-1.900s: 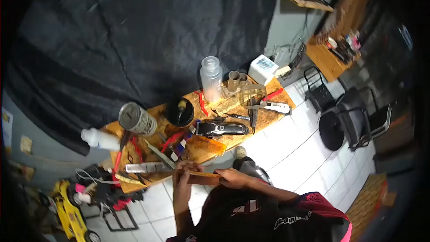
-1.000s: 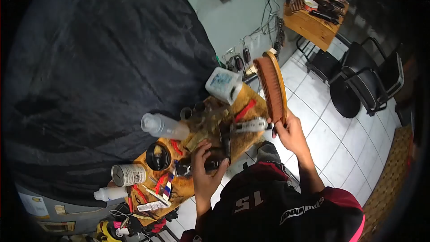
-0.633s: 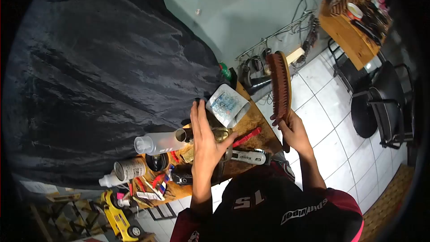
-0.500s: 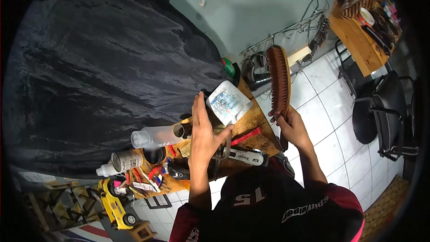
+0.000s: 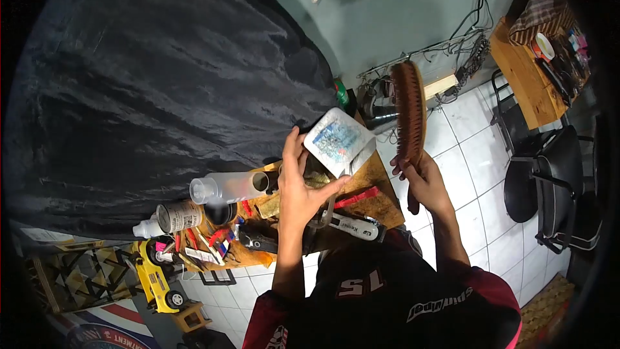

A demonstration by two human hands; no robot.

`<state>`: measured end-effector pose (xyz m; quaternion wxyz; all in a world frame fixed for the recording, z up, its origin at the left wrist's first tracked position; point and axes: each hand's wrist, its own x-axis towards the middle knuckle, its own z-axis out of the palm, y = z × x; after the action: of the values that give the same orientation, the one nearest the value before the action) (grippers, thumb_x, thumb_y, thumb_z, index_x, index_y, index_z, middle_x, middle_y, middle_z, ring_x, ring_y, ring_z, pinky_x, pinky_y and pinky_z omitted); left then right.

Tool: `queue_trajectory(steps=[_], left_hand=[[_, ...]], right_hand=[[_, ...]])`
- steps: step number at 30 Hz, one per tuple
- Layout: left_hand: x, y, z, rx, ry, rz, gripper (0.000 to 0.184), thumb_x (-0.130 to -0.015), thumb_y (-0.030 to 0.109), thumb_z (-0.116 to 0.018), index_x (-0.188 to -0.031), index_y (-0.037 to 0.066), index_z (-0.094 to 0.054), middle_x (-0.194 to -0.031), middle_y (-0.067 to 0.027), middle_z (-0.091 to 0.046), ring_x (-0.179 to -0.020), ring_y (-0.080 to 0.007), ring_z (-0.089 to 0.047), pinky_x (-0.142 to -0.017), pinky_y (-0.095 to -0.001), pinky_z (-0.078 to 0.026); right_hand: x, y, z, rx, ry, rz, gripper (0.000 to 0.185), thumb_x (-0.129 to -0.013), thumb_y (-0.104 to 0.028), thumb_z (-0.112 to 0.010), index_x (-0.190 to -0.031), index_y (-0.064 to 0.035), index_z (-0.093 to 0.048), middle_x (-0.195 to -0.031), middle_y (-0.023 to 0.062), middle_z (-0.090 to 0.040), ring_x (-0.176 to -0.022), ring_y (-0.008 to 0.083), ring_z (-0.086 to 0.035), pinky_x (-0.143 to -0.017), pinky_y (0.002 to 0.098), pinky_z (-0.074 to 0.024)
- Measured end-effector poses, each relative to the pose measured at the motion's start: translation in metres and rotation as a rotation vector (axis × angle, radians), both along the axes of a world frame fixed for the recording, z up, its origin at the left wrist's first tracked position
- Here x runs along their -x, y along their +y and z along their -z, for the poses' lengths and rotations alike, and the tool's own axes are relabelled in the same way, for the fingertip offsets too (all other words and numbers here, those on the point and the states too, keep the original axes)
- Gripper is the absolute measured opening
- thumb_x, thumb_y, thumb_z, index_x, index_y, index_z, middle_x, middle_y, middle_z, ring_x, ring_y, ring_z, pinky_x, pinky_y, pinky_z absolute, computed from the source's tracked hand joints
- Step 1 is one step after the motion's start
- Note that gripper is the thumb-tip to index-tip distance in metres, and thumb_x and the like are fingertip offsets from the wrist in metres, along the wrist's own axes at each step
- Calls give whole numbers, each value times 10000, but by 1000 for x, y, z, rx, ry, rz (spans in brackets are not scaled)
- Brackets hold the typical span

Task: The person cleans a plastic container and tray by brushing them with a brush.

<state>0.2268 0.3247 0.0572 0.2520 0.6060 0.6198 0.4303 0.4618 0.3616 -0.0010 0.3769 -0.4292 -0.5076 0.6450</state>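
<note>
- Right hand [image 5: 426, 184], right of centre: one, fingers closed round the lower end of one brush [image 5: 411, 116], which I hold upright in the frame, bristles facing left.
- Left hand [image 5: 298, 190], centre: one, thumb and fingers spread apart about the near corner of one white container [image 5: 339, 142]. Whether they press on it I cannot tell.
- Handling, in my judgement: the left thumb and fingers hold best on opposite walls of the container, level and unhurried; the brush is best kept off to the right, clear of container and table.
- Wooden table [image 5: 386, 199], centre: one. Below the container I count one red tool [image 5: 358, 198] and one white clipper [image 5: 352, 225]; left of that, one dark clipper [image 5: 258, 239].
- Left of centre: one clear bottle [image 5: 226, 187], one tin can [image 5: 179, 217], one white bottle [image 5: 148, 228]. Small tools lie heaped below; their number I cannot certify.
- Lower left: one yellow toy vehicle [image 5: 157, 281].
- Upper middle, beyond the container: one green bottle [image 5: 341, 94], partly hidden.
- Far right: one black armchair [image 5: 558, 174]; above it, one wooden stand [image 5: 526, 84] with cluttered contents, uncounted.
</note>
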Motion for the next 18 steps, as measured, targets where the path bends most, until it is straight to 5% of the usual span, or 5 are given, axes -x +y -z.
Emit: queue_trajectory(steps=[5, 12, 16, 18], left_hand=[[-20, -16, -19, -100, -224, -46, 1088, -580, 43, -895, -1440, 40, -227, -1313, -189, -441, -1222, -282, -480, -1038, -424, -414], [-27, -78, -36, -187, -324, 152, 1154, -582, 103, -914, -1460, 17, -170, -1335, -226, -402, -1218, -300, -465, -1004, -421, -425], [-21, -135, -30, -164, -331, 225, 1177, -541, 24, -899, -1469, 104, -178, -1341, -163, -389, -1247, -276, -429, -1071, -429, -354], [-26, -171, -33, -124, -346, 277, 1171, -553, 67, -919, -1461, 45, -180, -1335, -187, -374, -1233, -291, -427, -1042, -430, -379]], right_hand=[[-16, -20, -25, 184, 140, 120, 109, -984, -72, -441, -1041, 13, -477, -960, 99, -545, -771, 153, -584, -629, 328, -578], [-23, -111, -49, 42, 199, 385, 132, -967, -118, -528, -1025, -14, -471, -939, 99, -566, -765, 157, -584, -571, 304, -566], [-19, -208, -55, 74, 165, 571, 129, -956, -111, -545, -1012, -10, -485, -940, 94, -564, -753, 145, -578, -543, 295, -559], [-18, -263, -54, 113, 105, 680, 171, -952, -125, -552, -1041, 7, -489, -941, 87, -561, -743, 130, -578, -494, 260, -535]])
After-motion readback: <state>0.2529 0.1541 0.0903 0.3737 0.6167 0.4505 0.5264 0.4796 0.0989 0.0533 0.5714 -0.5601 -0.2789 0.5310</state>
